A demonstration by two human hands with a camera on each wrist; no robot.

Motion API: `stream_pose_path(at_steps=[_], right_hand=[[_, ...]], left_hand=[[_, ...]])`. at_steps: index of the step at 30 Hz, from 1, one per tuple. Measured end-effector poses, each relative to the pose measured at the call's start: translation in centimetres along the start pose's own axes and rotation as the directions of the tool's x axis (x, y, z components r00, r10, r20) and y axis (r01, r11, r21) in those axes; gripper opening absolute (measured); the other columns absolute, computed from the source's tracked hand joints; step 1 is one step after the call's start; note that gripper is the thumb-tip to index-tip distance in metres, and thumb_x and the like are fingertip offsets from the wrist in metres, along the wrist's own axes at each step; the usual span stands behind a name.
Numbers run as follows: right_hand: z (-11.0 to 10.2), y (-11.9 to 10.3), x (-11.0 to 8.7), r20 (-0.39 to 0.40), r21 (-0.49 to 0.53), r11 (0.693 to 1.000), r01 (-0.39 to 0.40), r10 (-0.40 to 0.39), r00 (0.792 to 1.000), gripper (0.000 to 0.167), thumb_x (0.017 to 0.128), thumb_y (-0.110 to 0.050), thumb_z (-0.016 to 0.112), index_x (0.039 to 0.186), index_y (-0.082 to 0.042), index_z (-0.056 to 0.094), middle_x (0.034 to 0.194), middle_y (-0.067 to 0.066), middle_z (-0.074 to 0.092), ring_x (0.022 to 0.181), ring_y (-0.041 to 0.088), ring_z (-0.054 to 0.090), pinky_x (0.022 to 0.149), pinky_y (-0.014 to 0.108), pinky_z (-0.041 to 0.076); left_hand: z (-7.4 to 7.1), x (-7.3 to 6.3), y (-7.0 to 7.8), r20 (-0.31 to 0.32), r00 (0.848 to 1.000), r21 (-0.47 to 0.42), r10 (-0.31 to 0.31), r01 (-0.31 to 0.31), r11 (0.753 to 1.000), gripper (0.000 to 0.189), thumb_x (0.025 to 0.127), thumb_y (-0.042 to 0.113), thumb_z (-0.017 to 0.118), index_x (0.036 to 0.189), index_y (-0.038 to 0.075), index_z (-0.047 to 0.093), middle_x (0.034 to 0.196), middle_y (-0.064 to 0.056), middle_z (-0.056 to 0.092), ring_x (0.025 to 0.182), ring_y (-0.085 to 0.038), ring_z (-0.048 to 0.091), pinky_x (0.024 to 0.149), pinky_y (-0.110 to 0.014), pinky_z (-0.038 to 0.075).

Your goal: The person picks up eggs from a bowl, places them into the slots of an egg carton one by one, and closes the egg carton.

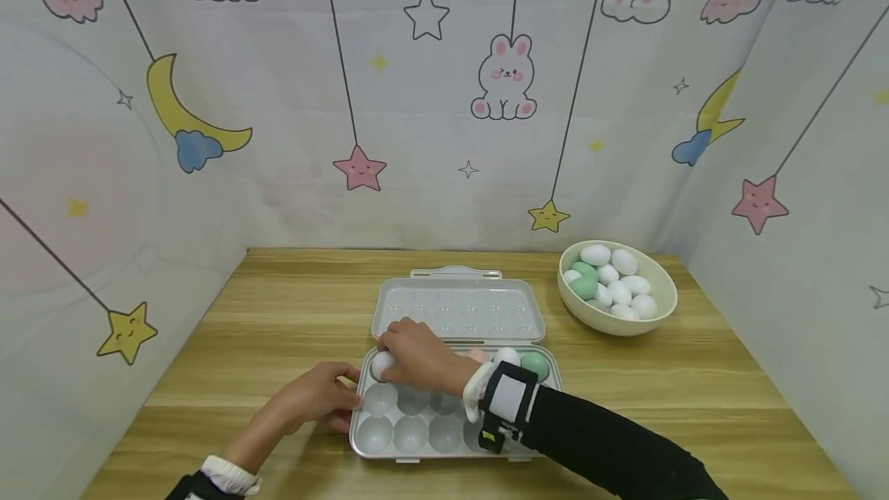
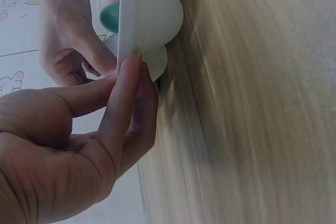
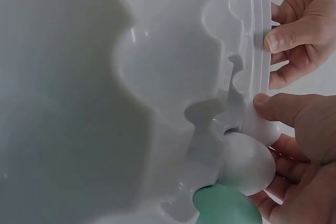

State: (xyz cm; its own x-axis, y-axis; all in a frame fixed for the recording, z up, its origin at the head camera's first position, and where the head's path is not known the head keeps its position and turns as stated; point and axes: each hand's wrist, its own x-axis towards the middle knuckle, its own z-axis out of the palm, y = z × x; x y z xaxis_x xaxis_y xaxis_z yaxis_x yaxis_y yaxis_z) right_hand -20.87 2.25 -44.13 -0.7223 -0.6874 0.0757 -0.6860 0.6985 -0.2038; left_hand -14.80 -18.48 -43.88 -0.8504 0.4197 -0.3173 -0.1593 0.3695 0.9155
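Note:
An open clear plastic egg carton (image 1: 411, 411) lies on the table with its lid folded back. At its left side my left hand (image 1: 316, 394) pinches the rim between thumb and fingers, seen close in the left wrist view. My right hand (image 1: 427, 357) reaches over the carton and holds a white egg (image 1: 382, 366) at the back-left cup. In the right wrist view, the thumb lies on that egg, beside another white egg (image 3: 247, 163) and a green egg (image 3: 228, 205). A pink egg (image 1: 477, 356) sits farther right in the back row, partly hidden by the right arm.
A cream bowl (image 1: 611, 324) of white and green eggs stands at the back right of the wooden table (image 1: 299, 292). The carton's lid (image 1: 458, 307) lies flat behind the cups. A printed curtain (image 1: 430, 99) hangs around the table.

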Motion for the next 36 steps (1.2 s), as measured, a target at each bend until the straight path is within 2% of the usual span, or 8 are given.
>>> stream_pose_path(at_steps=[11,22,30,36], right_hand=[[-0.1,0.1,-0.2,-0.011,-0.059,0.998,0.018,-0.019,1.000,0.035,0.093,-0.037,0.078,0.120,-0.015,0.072,0.114,-0.002,0.069,0.103,0.015,0.058,0.088,0.027,0.052],[-0.1,0.3,-0.1,-0.019,-0.054,0.998,0.022,-0.023,1.000,0.039,0.093,-0.042,0.077,0.121,-0.016,0.072,0.113,-0.002,0.069,0.100,0.015,0.057,0.085,0.026,0.051],[-0.3,0.4,-0.7,-0.026,0.005,0.999,0.036,-0.035,0.999,0.043,0.096,-0.044,0.073,0.126,-0.014,0.069,0.116,0.000,0.067,0.105,0.016,0.057,0.091,0.027,0.051],[-2.2,1.2,-2.0,-0.039,0.081,0.997,0.006,-0.003,0.999,0.046,0.100,-0.043,0.067,0.133,-0.012,0.065,0.127,0.003,0.064,0.116,0.019,0.055,0.103,0.033,0.049]], left_hand=[[0.1,0.2,0.1,0.001,1.000,0.012,-0.009,0.009,1.000,0.034,0.092,-0.006,0.064,0.122,-0.019,0.052,0.087,-0.013,0.071,0.073,-0.023,0.070,0.064,-0.036,0.065],[0.0,0.4,0.2,-0.007,1.000,0.036,-0.016,0.016,0.999,0.033,0.093,-0.006,0.065,0.121,-0.018,0.053,0.086,-0.013,0.071,0.070,-0.022,0.070,0.063,-0.035,0.065],[0.0,0.3,0.2,-0.005,1.000,0.031,-0.026,0.026,0.999,0.034,0.093,-0.006,0.065,0.122,-0.018,0.052,0.088,-0.014,0.071,0.072,-0.023,0.071,0.064,-0.037,0.065],[0.0,0.4,0.1,-0.002,1.000,0.031,-0.017,0.017,0.999,0.033,0.092,-0.007,0.065,0.121,-0.018,0.053,0.086,-0.014,0.071,0.071,-0.022,0.071,0.064,-0.036,0.065]])
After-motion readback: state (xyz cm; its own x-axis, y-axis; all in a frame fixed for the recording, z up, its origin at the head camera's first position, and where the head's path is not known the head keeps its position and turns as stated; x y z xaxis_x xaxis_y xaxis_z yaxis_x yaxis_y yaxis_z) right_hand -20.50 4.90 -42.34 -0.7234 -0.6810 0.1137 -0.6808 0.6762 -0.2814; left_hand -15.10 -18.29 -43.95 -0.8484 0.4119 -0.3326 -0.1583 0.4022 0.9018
